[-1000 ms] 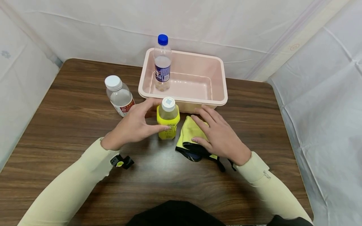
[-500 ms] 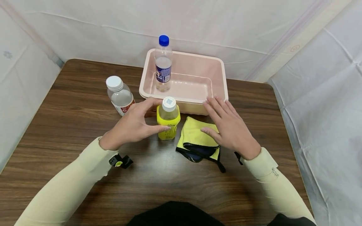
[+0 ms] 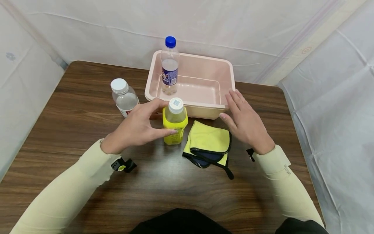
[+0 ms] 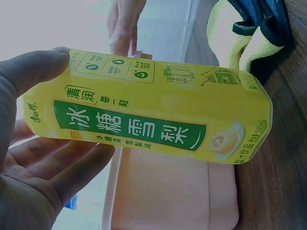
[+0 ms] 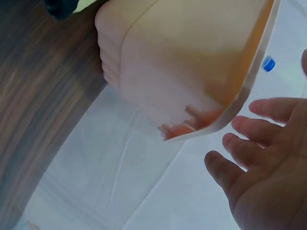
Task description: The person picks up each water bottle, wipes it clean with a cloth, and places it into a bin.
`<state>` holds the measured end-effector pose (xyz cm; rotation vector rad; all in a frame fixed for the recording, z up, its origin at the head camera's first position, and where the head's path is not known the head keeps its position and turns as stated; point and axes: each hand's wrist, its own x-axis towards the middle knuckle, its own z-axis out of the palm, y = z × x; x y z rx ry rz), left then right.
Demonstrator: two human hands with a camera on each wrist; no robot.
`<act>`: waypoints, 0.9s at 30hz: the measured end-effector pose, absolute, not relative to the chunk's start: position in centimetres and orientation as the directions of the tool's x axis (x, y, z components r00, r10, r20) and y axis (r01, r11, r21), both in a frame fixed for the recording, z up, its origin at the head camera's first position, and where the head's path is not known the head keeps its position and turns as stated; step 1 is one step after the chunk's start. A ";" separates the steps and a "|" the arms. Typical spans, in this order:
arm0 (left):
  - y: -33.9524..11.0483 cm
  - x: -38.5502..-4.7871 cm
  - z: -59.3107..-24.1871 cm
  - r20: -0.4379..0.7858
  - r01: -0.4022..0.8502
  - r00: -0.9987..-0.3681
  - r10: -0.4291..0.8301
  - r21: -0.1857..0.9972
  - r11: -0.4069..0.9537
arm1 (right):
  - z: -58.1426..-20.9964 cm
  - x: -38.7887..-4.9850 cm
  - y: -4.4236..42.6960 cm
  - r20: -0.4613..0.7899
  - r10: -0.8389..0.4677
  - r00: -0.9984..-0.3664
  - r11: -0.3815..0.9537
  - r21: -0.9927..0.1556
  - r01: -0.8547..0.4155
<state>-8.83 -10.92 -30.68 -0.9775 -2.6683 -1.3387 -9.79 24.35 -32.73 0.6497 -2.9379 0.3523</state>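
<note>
Your left hand (image 3: 138, 126) curls thumb and fingers round the yellow bottle (image 3: 175, 122); your right hand (image 3: 247, 123), fingers straight, is at the tub (image 3: 204, 67), contact unclear. On the table (image 3: 163, 191), the tub stands along the far edge. The folded cloth (image 3: 208, 138) lies mid-table. The white-capped clear bottle (image 3: 125, 98) stands towards the far left corner, the blue-capped bottle (image 3: 169, 74) upright in the tub, the yellow bottle upright just beside the cloth.

The wood-grain table (image 3: 181, 191) carries a pink bin (image 3: 204, 112) far, clear bottle (image 3: 127, 100) left, pear-drink bottle (image 3: 175, 125) and folded towel (image 3: 208, 139) nearer.
</note>
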 end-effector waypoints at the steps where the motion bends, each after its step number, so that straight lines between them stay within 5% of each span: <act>1: -10.9 -8.8 -30.6 0.271 0.534 -0.805 0.528 0.720 0.444 | -32.7 -10.0 24.4 0.156 -0.377 -0.913 0.887 -0.224 -0.404; 7: -10.8 -8.9 -30.0 0.323 0.574 -0.786 0.527 0.696 0.431 | -32.7 -10.9 24.4 0.144 -0.250 -0.957 0.900 -0.330 -0.285; 14: -10.6 -9.1 -29.2 0.344 0.597 -0.774 0.532 0.677 0.431 | -32.5 -12.0 23.8 0.281 -0.154 -0.947 0.904 -0.348 -0.250; 27: -10.1 -9.6 -28.1 0.374 0.632 -0.743 0.555 0.667 0.396 | -32.3 -13.7 22.9 0.275 0.024 -0.961 0.902 -0.421 -0.098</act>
